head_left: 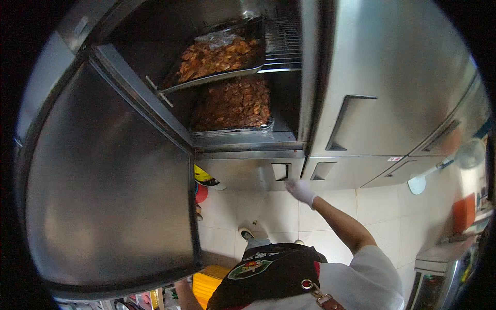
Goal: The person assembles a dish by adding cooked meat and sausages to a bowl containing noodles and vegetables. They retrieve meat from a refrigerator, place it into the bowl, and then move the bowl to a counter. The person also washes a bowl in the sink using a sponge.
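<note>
A steel cabinet door (111,191) stands swung open on my left. Inside the cabinet, an upper metal tray (217,78) bears browned, chopped food pieces (219,58) with crumpled clear film. Below it a second tray (232,130) is heaped with darker reddish-brown pieces (235,103) and has film along its front. My right hand (300,191), in a pale glove, is beside the recessed handle (280,171) of the lower door; its fingers are too small and blurred to tell whether they touch it. My left hand (182,285) is at the open door's lower edge, its fingers hidden.
More closed steel doors (392,77) run to the right. A wire shelf (281,44) shows in the cabinet. Underfoot is a pale tiled floor (330,222). A yellow box (209,284) is near my left arm; an orange container (464,213) stands far right.
</note>
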Available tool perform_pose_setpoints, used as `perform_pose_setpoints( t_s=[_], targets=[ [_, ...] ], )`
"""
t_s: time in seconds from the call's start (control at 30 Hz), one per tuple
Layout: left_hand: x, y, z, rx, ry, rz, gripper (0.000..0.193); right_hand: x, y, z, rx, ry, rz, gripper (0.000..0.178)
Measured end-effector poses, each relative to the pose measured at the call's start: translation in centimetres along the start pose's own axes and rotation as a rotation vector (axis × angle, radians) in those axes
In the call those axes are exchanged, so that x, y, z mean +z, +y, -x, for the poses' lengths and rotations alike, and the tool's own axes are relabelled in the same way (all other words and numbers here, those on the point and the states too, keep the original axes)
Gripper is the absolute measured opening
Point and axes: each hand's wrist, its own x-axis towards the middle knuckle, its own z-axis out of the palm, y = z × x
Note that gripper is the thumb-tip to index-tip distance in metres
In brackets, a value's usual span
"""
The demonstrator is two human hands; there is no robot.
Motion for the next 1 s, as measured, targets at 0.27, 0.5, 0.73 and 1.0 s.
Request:
perform_pose_setpoints(
  t_s=[0.27, 0.5, 0.73, 1.0],
  targets=[
    [-8.6, 4.5, -18.4, -0.092, 0.116, -0.021, 0.039, 4.4, 1.3, -25.5, 0.459, 0.488, -1.261, 0.030],
    [-10.4, 5.0, -31.2, -0.270, 0.088, -0.133, 0.040, 8.0, 1.4, -29.4, 0.558, 0.486, -1.197, 0.010],
    [-8.8, 4.1, -35.1, -0.422, 0.042, -0.256, 0.041, 2.4, -13.2, -41.1, 0.403, 0.705, -1.185, 0.018],
    [-2.4, 1.0, -31.8, -0.492, -0.088, -0.326, 0.042, 12.2, -20.1, -56.5, -0.303, -0.037, 0.360, 0.046]
  ],
)
